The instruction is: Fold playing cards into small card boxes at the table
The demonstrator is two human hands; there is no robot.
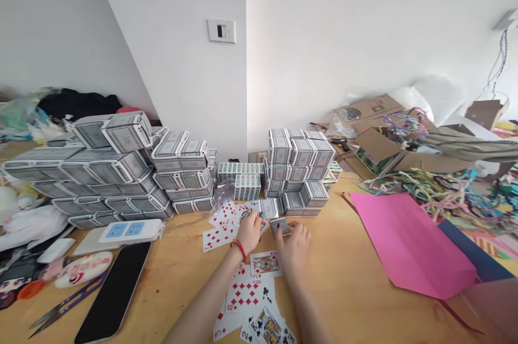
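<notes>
My left hand [249, 233], with a red cord at the wrist, is closed in a pinch on what looks like a playing card, mostly hidden by the fingers. To its right, my right hand [293, 244] has its thumb and fingers on a small grey-patterned folded card piece [279, 227] lying low on the table. Just behind both hands sits another grey-backed card piece [268, 208]. Loose face-up cards [220, 237] spread to the left, and more, including a jack or similar face card [265, 263] and red diamonds [245, 294], lie beneath my forearms.
Stacked grey card blocks stand at left [121, 166] and centre right [299, 155], with green-edged blocks [247, 186] between. A phone [115, 292], scissors [67, 303] and power strip [131, 230] lie left. Pink paper [408, 241], fuzzy craft stems [437, 187] and a cardboard box [380, 149] are right.
</notes>
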